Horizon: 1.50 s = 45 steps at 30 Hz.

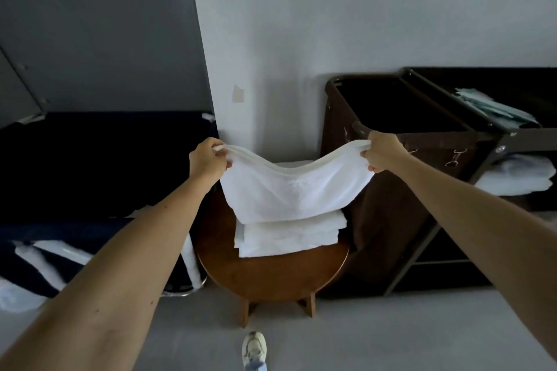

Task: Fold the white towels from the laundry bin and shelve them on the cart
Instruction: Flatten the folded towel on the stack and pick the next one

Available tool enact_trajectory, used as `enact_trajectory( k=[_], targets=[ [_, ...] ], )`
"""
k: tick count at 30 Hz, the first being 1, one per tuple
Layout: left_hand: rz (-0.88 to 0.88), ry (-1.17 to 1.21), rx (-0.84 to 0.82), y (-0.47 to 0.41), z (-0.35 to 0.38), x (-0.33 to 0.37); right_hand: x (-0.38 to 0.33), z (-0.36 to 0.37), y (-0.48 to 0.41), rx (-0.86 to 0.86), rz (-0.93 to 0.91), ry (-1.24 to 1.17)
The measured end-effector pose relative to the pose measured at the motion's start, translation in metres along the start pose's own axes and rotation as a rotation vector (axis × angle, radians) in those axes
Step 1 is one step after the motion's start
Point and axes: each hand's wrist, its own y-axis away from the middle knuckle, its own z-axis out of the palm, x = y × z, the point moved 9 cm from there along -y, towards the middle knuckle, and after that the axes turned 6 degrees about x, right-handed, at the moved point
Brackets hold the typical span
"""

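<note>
Two bare arms reach forward from the bottom corners, and each hand holds one upper corner of a white towel (295, 190). The left hand (208, 159) has its fingers (221, 153) curled round the left corner, with the cloth bunched in its grip. The right hand (382, 151) pinches the right corner between thumb and curled fingers. The towel is doubled over, its layered top edge sagging in a shallow curve between the two hands.

It hangs above the far half of a round wooden tabletop (271, 274). A stack of folded towels (289, 235) lies on that tabletop toward its far edge, and the near edge shows bare wood. The lower hem of the held towel hides the top of the stack. Whether it touches the stack cannot be told.

Just beside the right edge of the tabletop stands a brown fabric laundry bin (388, 220), open at the top, its inside too dark to make out. Beside the bin, further right, is the cart (494, 141). White folded towels (518, 175) lie on one of its shelves and pale green cloths (494, 108) lie on its top.

Left of the tabletop is a dark blue bed (90, 175). A pale wall (301, 39) rises behind the tabletop, and one light shoe (254, 348) stands on the grey floor below its near edge.
</note>
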Motion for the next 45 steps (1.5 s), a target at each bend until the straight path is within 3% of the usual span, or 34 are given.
enact_trajectory(
  k=[15,22,27,33,40,45],
  targets=[
    [-0.123,-0.161,-0.049,-0.117,0.085,-0.077,-0.011,0.091,-0.109,0.007,0.052,0.373],
    [-0.177,-0.236,-0.144,-0.211,0.154,-0.119,-0.022,0.156,-0.206,-0.033,0.081,0.421],
    [-0.245,-0.120,-0.268,-0.253,0.213,-0.152,-0.009,0.200,-0.265,-0.104,0.168,0.421],
    [-0.247,-0.210,-0.445,-0.258,0.263,-0.183,0.011,0.270,-0.281,-0.305,0.178,0.366],
    [-0.272,-0.270,-0.484,-0.259,0.269,-0.198,0.027,0.314,-0.273,-0.428,0.216,0.341],
    [-0.334,-0.342,-0.513,-0.216,0.257,-0.227,0.033,0.326,-0.245,-0.456,0.088,0.326]
  ],
)
